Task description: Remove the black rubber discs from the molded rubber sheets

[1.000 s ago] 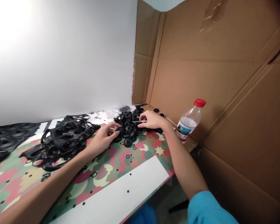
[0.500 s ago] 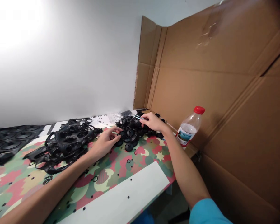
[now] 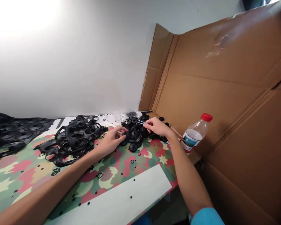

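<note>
A heap of small black round rubber discs [image 3: 136, 132] lies at the far right of the camouflage-patterned table [image 3: 25, 175]. My left hand [image 3: 112, 139] rests at the heap's left edge, fingers curled and pinching one black disc [image 3: 125, 135]. My right hand [image 3: 157, 126] hovers over the heap's right side, fingers closed on a thin silver tool [image 3: 140, 122] whose tip points left into the discs.
A tangle of black rubber frames [image 3: 77, 137] lies left of the heap, more black moulded sheets [image 3: 11, 132] at far left. A red-capped water bottle [image 3: 194, 133] stands at the table's right edge. Cardboard walls [image 3: 224, 93] close the right side. A white board [image 3: 121, 200] lies in front.
The view has drifted, so everything sits slightly further right. My right hand has shifted a little toward the heap's back with the tool; my left hand stays at the heap's edge.
</note>
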{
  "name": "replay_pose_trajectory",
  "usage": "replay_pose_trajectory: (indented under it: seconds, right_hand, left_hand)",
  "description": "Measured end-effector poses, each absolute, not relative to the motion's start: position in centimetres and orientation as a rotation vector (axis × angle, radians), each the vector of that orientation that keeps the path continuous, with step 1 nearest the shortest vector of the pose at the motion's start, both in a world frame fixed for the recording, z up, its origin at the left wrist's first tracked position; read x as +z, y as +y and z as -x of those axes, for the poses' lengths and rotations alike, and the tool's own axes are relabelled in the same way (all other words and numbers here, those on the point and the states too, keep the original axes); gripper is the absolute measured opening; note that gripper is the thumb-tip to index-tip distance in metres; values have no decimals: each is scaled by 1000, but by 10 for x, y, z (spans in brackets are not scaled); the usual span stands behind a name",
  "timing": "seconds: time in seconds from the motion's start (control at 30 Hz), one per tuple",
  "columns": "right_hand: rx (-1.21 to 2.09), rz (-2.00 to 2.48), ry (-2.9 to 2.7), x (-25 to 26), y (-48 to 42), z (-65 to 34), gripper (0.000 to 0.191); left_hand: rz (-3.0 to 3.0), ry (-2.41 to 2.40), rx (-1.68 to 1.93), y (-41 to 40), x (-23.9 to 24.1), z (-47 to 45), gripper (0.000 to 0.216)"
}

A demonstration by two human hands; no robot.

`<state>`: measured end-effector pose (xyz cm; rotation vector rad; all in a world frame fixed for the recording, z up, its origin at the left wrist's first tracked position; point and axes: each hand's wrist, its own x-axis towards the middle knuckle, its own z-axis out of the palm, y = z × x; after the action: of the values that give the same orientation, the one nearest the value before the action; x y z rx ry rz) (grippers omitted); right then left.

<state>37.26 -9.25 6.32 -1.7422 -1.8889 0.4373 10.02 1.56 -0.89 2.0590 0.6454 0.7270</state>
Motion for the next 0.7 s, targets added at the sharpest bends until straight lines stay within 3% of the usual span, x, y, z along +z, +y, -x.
replay_pose_trajectory:
  seconds: [0.27,0.7]
  right_hand:
    - [198,1878,-1849,58,-88,-371,9]
    - [78,1857,-1803,58,-91,-380,13]
  left_hand:
    - [-2068,655,734,12,-3,-100,35]
    - [-2006,635,791,13,-3,-99,37]
